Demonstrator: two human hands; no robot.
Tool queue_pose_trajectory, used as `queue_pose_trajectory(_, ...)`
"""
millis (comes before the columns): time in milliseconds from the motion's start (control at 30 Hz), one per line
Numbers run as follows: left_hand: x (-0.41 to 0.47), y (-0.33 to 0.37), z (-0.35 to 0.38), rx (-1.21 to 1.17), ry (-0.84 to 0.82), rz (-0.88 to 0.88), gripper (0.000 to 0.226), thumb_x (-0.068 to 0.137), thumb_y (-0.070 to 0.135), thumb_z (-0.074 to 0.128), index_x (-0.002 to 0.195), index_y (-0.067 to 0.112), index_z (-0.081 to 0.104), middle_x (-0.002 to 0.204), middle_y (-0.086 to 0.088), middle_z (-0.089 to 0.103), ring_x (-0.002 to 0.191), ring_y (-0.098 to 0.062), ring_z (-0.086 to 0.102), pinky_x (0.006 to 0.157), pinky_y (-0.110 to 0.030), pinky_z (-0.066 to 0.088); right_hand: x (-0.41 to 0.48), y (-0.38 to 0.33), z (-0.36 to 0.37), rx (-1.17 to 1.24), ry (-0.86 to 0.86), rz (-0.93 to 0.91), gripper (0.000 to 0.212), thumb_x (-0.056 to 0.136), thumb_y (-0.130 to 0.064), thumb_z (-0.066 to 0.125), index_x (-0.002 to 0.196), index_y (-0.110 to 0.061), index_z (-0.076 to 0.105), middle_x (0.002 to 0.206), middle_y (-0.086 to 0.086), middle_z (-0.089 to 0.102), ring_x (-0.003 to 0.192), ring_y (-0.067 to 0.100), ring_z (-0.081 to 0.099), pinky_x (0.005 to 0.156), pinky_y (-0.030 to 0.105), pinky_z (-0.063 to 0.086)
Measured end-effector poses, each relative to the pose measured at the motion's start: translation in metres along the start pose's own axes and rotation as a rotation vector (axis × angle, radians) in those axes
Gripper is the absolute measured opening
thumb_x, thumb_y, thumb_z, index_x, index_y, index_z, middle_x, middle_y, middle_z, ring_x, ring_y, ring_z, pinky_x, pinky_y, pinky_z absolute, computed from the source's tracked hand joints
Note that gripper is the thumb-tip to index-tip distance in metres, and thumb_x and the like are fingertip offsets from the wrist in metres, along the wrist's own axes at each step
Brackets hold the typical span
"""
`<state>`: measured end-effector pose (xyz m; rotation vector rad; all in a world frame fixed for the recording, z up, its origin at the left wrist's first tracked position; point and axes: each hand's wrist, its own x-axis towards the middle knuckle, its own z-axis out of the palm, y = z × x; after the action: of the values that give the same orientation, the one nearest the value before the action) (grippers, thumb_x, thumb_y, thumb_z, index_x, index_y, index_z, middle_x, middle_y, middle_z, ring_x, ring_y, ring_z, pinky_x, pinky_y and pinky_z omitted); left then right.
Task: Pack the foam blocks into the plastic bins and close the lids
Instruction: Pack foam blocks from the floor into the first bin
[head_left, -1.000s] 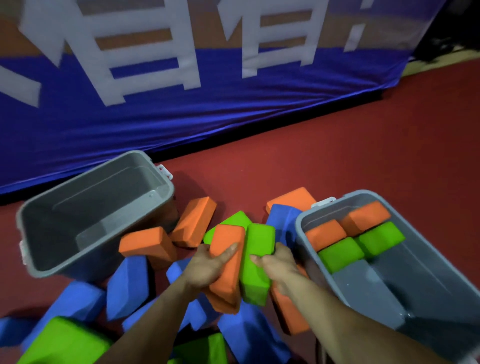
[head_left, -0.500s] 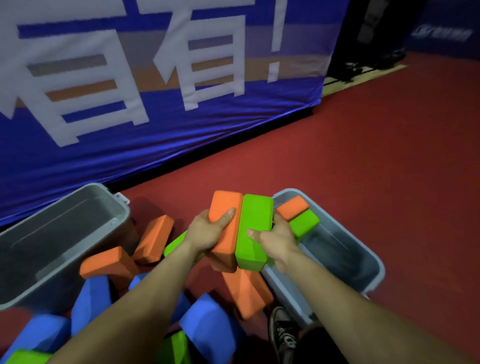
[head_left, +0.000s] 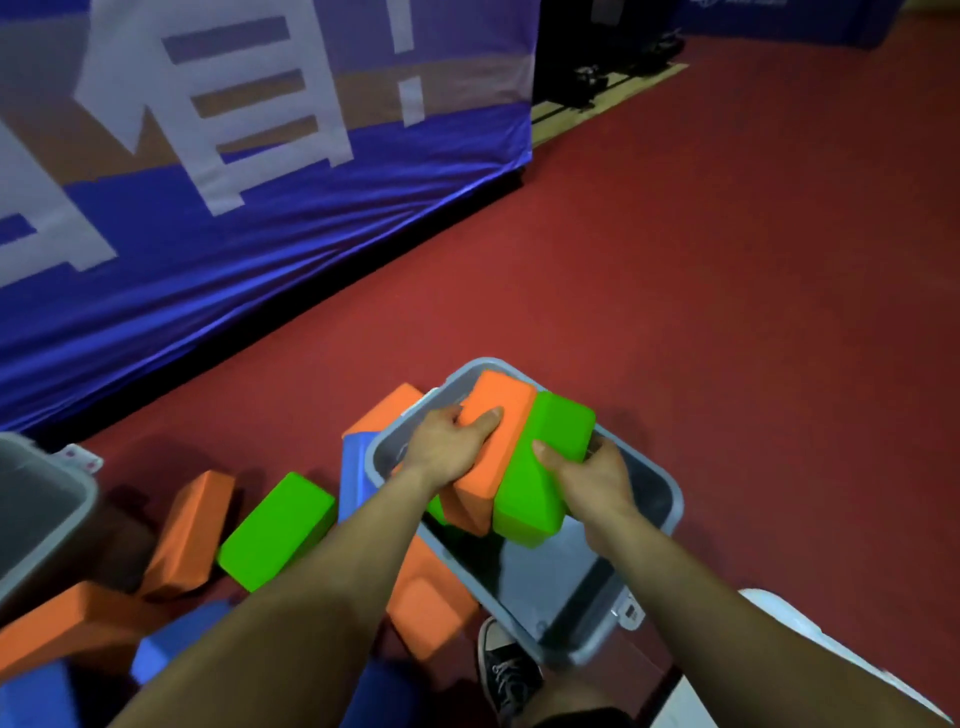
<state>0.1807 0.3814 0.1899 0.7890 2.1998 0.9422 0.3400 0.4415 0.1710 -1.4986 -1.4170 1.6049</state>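
I hold two foam blocks pressed side by side over the open grey bin on the right. My left hand grips the orange block. The green block is in my right hand. Both blocks tilt, their near ends lower, inside the bin's rim. What lies in the bin under them is mostly hidden. A second grey bin stands open at the left edge. Loose blocks lie on the floor between the bins: a green one, orange ones and blue ones.
A blue banner with white characters stands along the back. Red floor stretches to the right. My black shoe is beside the right bin's near corner. A white object lies at the bottom right. Dark equipment stands at the far back.
Both hands carried the orange and green blocks from the floor pile to the right and lowered them over the right bin. The view swung right, so the left bin slid to the edge.
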Motion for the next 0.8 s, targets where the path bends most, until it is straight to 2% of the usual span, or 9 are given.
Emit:
queue_pose_trajectory(67, 0.020, -0.009, 0.022, 0.038, -0.035, 0.010, 0.043, 0.088, 0.055, 0.064, 0.075, 0.014, 0.065, 0.080, -0.001, 0.070, 0.089, -0.024, 0.067, 0.071, -0.030, 0.043, 0.015, 0.015, -0.004, 0.012, 0.010, 0.063, 0.049, 0.076, -0.027, 0.085, 0.115, -0.007, 0.063, 0.107, 0.007, 0.072, 0.096, 0.024, 0.070, 0.089, 0.046, 0.057)
queue_pose_trajectory(167, 0.049, -0.030, 0.051, 0.132, -0.121, 0.032, 0.046, 0.088, 0.058, 0.062, 0.093, 0.013, 0.071, 0.100, -0.007, 0.075, 0.102, -0.025, 0.067, 0.077, -0.028, 0.044, 0.040, 0.048, -0.005, 0.009, 0.024, 0.165, 0.026, 0.085, -0.019, 0.077, 0.107, -0.013, 0.067, 0.101, 0.005, 0.072, 0.095, 0.027, 0.069, 0.089, 0.046, 0.056)
queue_pose_trajectory(267, 0.072, -0.054, 0.072, 0.221, -0.164, 0.065, 0.058, 0.088, 0.061, 0.060, 0.119, 0.012, 0.066, 0.120, -0.008, 0.070, 0.115, -0.028, 0.062, 0.090, -0.031, 0.047, 0.062, 0.079, 0.004, 0.003, 0.056, 0.220, 0.037, 0.080, -0.024, 0.079, 0.113, -0.010, 0.066, 0.104, 0.008, 0.071, 0.095, 0.028, 0.068, 0.088, 0.045, 0.056)
queue_pose_trajectory(400, 0.090, -0.092, 0.087, 0.300, -0.207, 0.081, 0.060, 0.091, 0.060, 0.056, 0.125, 0.011, 0.061, 0.125, -0.010, 0.067, 0.118, -0.031, 0.060, 0.094, -0.035, 0.046, 0.080, 0.112, 0.021, -0.004, 0.046, 0.305, 0.037, 0.082, -0.021, 0.077, 0.114, -0.012, 0.062, 0.103, 0.006, 0.069, 0.093, 0.025, 0.066, 0.083, 0.039, 0.054)
queue_pose_trajectory(500, 0.101, -0.124, 0.088, 0.329, -0.224, 0.116, 0.049, 0.094, 0.058, 0.054, 0.117, 0.015, 0.062, 0.116, -0.011, 0.070, 0.113, -0.033, 0.062, 0.091, -0.036, 0.047, 0.088, 0.137, 0.044, -0.027, 0.051, 0.339, 0.055, 0.070, -0.033, 0.078, 0.117, -0.012, 0.058, 0.107, 0.006, 0.070, 0.094, 0.024, 0.067, 0.085, 0.042, 0.057)
queue_pose_trajectory(600, 0.110, -0.149, 0.091, 0.355, -0.263, 0.136, 0.054, 0.096, 0.057, 0.050, 0.132, 0.017, 0.054, 0.121, -0.013, 0.069, 0.116, -0.033, 0.061, 0.095, -0.038, 0.047, 0.091, 0.158, 0.062, -0.066, 0.076, 0.369, 0.049, 0.082, -0.023, 0.077, 0.116, -0.010, 0.043, 0.114, 0.007, 0.061, 0.095, 0.024, 0.062, 0.081, 0.037, 0.052)
queue_pose_trajectory(667, 0.114, -0.164, 0.096, 0.445, -0.267, 0.150, 0.062, 0.097, 0.059, 0.043, 0.139, 0.013, 0.048, 0.123, -0.018, 0.066, 0.116, -0.036, 0.060, 0.096, -0.042, 0.047, 0.093, 0.172, 0.071, -0.112, 0.086, 0.397, 0.051, 0.084, -0.022, 0.076, 0.115, -0.013, 0.037, 0.120, 0.012, 0.056, 0.101, 0.029, 0.061, 0.089, 0.042, 0.052)
queue_pose_trajectory(733, 0.113, -0.179, 0.102, 0.632, -0.225, 0.229, 0.074, 0.095, 0.067, 0.027, 0.134, 0.009, 0.053, 0.119, -0.019, 0.066, 0.111, -0.039, 0.060, 0.093, -0.046, 0.048, 0.095, 0.184, 0.079, -0.149, 0.072, 0.406, 0.053, 0.083, -0.024, 0.076, 0.115, -0.015, 0.035, 0.126, 0.016, 0.055, 0.108, 0.033, 0.061, 0.096, 0.049, 0.051)
queue_pose_trajectory(800, 0.116, -0.195, 0.110, 0.803, -0.172, 0.333, 0.074, 0.093, 0.067, 0.025, 0.117, 0.009, 0.064, 0.117, -0.018, 0.067, 0.111, -0.039, 0.062, 0.090, -0.050, 0.049, 0.099, 0.198, 0.087, -0.168, 0.064, 0.414, 0.055, 0.083, -0.024, 0.076, 0.117, -0.014, 0.034, 0.129, 0.017, 0.053, 0.111, 0.034, 0.060, 0.099, 0.050, 0.050)
